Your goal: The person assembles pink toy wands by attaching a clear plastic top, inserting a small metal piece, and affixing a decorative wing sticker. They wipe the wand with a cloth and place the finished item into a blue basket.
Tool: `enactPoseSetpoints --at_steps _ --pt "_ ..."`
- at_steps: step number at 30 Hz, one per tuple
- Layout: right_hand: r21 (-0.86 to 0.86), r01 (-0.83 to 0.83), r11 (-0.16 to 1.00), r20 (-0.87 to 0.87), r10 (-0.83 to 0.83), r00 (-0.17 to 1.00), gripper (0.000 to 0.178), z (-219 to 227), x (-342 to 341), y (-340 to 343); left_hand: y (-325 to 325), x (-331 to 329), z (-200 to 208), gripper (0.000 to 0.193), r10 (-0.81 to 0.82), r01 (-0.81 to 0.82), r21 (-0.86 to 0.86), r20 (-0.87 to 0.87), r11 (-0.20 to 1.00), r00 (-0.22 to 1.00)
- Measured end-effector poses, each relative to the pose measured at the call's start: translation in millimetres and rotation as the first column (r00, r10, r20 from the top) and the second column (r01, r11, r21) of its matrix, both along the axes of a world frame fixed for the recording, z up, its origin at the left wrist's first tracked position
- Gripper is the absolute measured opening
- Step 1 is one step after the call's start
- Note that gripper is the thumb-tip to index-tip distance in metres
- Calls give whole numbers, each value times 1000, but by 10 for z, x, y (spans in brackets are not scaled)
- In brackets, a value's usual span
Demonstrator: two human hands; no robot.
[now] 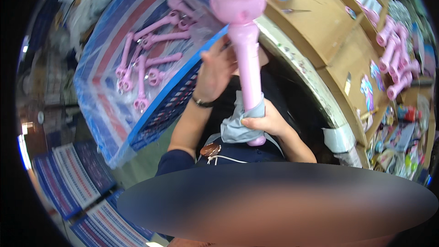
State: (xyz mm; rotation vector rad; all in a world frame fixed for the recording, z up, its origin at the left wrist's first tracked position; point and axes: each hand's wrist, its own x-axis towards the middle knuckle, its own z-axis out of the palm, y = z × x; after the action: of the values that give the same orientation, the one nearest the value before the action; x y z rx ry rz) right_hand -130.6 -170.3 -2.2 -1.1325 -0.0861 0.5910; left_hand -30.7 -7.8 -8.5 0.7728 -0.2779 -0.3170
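Wiping seems under way, not finished: right hand [267,123] closes a grey cloth [238,126] around the lower handle of an upright pink toy wand [244,41], left hand [215,71] steadies it higher, fingers loosely curled, while more wands [146,59] wait in the blue crate [137,132].

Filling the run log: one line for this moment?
right hand: grips pink wand through grey cloth | left hand: on shaft | blue crate: left
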Motion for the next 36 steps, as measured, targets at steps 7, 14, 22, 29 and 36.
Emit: enactPoseSetpoints --at_steps 7,14,22,29,36 --pt "-182 114 977 156 -86 984 62 -30 -270 121 96 117 188 75 247 -280 -120 -236 952 940" --pt "-495 707 506 847 98 523 56 -498 -336 -103 172 176 74 72 392 -501 -269 -370 822 842" --pt "-49 575 817 -633 -470 615 55 -382 -356 -9 128 103 95 66 438 -522 -246 -325 817 838" --pt "441 331 834 -780 174 601 53 -377 -369 -218 153 122 81 63 493 -523 -14 -313 852 812" --pt "-608 203 768 315 -1 949 62 -320 -411 -135 112 84 103 66 607 -600 123 -282 791 743"
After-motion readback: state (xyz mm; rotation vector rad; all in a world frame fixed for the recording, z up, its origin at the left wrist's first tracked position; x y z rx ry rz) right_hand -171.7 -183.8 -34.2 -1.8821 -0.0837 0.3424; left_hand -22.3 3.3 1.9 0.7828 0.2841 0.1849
